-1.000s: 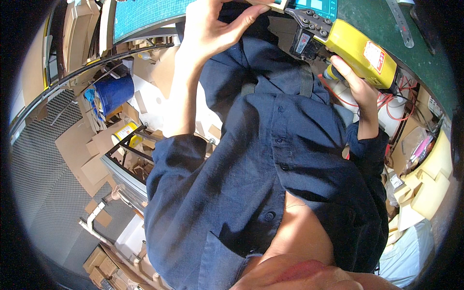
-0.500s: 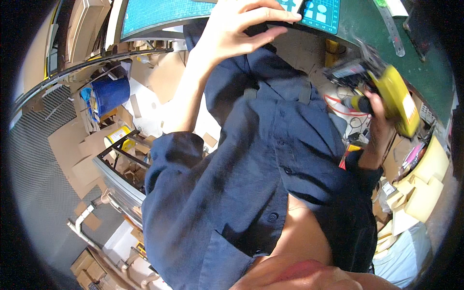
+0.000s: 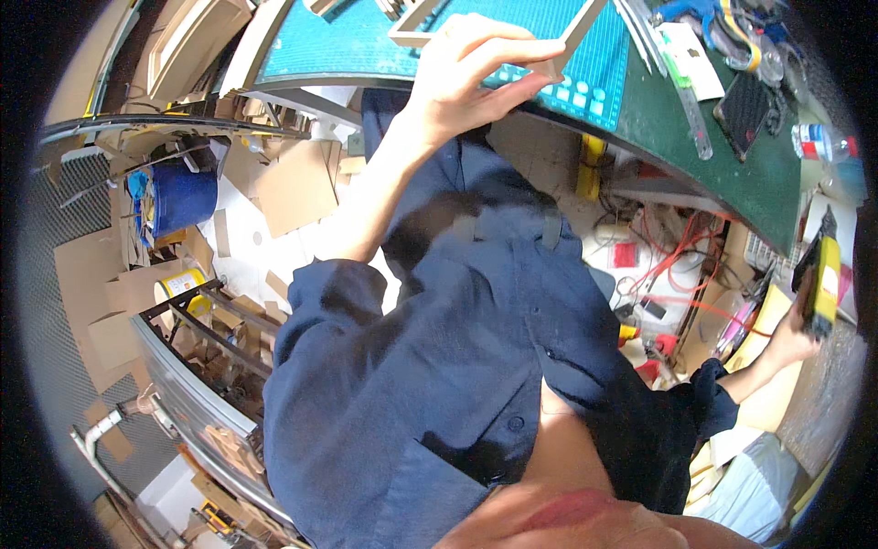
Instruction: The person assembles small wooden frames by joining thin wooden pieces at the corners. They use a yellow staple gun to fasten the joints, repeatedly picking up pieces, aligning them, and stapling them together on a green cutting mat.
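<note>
My left hand point(image 3: 476, 73) is over the near edge of the teal cutting mat, its thumb and fingers pinching the corner of a thin light-wood frame point(image 3: 578, 35). Part of the frame is hidden behind my hand, and its far side runs past the picture's top edge. Out at the far right, my right hand point(image 3: 794, 342) grips a yellow-and-black nail gun point(image 3: 826, 285), held beyond the bench's right end. The tool is partly dark and seen edge-on, so its nose is hard to make out.
The green bench point(image 3: 658, 146) carries the cutting mat point(image 3: 366, 46), a clear ruler point(image 3: 693, 119), a black pad point(image 3: 743, 112), blue-handled tools point(image 3: 686, 11) and a plastic bottle point(image 3: 823, 144). Red cords point(image 3: 677, 252) hang below. A blue bin point(image 3: 186, 197) and cardboard point(image 3: 297, 188) lie left.
My right hand has carried the nail gun away from my body, out to the far right. My left hand stays at the mat's edge, and more of the wooden frame and bench shows.
</note>
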The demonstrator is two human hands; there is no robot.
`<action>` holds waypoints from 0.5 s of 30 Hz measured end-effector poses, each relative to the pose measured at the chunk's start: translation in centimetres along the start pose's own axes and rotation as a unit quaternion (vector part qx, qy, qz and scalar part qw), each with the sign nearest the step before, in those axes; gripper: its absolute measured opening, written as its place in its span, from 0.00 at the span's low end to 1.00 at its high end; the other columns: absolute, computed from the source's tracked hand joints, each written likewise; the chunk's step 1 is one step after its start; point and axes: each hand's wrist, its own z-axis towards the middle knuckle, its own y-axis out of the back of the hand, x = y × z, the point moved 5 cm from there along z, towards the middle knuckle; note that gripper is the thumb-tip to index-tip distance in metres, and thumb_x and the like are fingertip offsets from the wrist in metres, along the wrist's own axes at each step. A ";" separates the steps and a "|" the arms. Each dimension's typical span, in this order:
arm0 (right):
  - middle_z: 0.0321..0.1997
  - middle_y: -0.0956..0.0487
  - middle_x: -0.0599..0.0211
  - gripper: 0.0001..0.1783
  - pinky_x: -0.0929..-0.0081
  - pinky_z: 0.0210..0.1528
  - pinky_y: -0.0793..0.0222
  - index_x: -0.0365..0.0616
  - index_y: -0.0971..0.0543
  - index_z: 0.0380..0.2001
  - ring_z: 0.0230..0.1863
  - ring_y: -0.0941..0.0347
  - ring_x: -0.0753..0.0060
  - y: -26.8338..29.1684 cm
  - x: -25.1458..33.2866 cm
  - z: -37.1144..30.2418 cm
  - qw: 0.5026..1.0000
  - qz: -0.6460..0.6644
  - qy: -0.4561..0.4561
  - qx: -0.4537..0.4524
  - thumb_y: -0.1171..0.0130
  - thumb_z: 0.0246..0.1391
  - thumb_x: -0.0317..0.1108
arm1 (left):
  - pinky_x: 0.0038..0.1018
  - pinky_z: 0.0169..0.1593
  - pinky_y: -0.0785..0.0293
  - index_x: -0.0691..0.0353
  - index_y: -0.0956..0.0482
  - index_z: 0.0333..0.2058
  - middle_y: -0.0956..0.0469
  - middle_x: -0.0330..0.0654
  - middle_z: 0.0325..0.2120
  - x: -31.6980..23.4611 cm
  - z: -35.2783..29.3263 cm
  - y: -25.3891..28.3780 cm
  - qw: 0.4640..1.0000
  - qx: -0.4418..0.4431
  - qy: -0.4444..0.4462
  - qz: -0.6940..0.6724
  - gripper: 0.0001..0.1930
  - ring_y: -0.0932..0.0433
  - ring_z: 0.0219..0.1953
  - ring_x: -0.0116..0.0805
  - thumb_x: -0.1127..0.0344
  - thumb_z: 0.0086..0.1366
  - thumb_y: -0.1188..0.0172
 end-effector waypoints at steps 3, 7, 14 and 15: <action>0.49 0.16 0.50 0.20 0.62 0.51 0.25 0.40 0.21 0.53 0.49 0.18 0.51 -3.4 -4.4 1.4 0.996 -0.075 -0.032 0.036 0.34 0.56 0.25 | 0.26 0.41 0.18 0.59 0.14 0.47 0.16 0.40 0.38 -0.2 1.7 1.8 0.997 -0.074 0.025 -0.025 0.21 0.17 0.38 0.31 0.71 0.53 0.21; 0.55 0.19 0.56 0.25 0.58 0.56 0.28 0.48 0.23 0.57 0.55 0.23 0.44 -7.8 -2.9 2.9 0.992 -0.071 0.034 0.098 0.42 0.56 0.20 | 0.20 0.36 0.18 0.65 0.20 0.51 0.17 0.43 0.42 0.7 3.1 4.6 0.972 -0.208 0.062 -0.088 0.21 0.16 0.39 0.27 0.74 0.59 0.25; 0.55 0.21 0.56 0.25 0.55 0.55 0.27 0.47 0.22 0.56 0.55 0.24 0.42 -11.5 -0.5 3.7 0.989 -0.093 0.005 0.118 0.39 0.53 0.20 | 0.28 0.48 0.16 0.65 0.23 0.52 0.20 0.39 0.41 4.1 2.6 9.7 0.857 -0.340 0.253 -0.293 0.17 0.20 0.43 0.26 0.59 0.74 0.38; 0.54 0.20 0.55 0.26 0.56 0.55 0.27 0.47 0.22 0.56 0.55 0.23 0.43 -11.9 -0.5 3.9 0.990 -0.069 -0.004 0.120 0.38 0.52 0.21 | 0.28 0.50 0.16 0.64 0.22 0.50 0.21 0.38 0.40 4.8 2.1 10.2 0.827 -0.359 0.286 -0.326 0.16 0.20 0.42 0.26 0.58 0.74 0.38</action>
